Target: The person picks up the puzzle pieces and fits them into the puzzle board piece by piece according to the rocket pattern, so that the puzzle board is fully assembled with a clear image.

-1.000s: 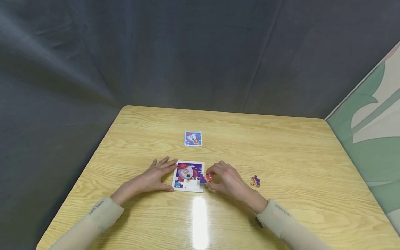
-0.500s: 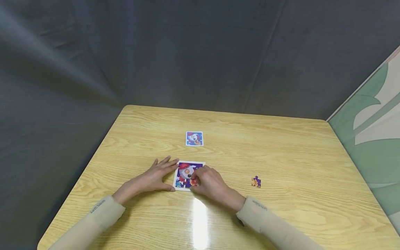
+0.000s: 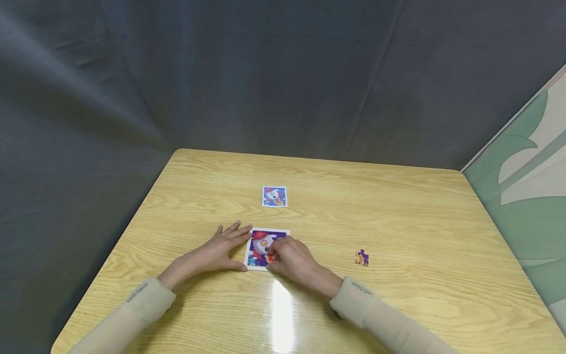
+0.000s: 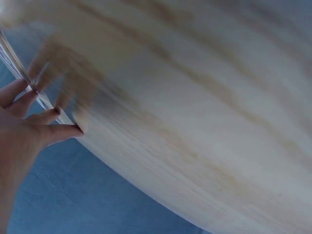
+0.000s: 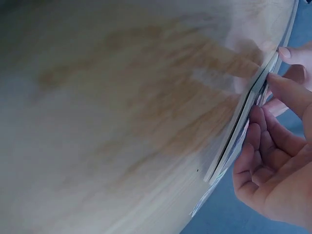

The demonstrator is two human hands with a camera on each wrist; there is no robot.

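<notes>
A small framed jigsaw puzzle with a rocket picture on purple lies on the table between both hands. My left hand spreads its fingers along the frame's left side, with fingertips and thumb touching the edge. Over the puzzle's lower right part, my right hand pinches a red-orange and purple puzzle piece between thumb and forefinger, down at the board. That hand covers the lower right corner. In the right wrist view, the board appears edge-on, and the remaining fingers of the right hand are curled.
One loose orange and purple puzzle piece lies on the wooden table to the right. A square picture card of the rocket lies beyond the puzzle. A dark curtain hangs behind the table.
My right hand has moved left with the puzzle piece, from beside the frame to over its lower part, where the bare area was. My left hand has stayed in place.
</notes>
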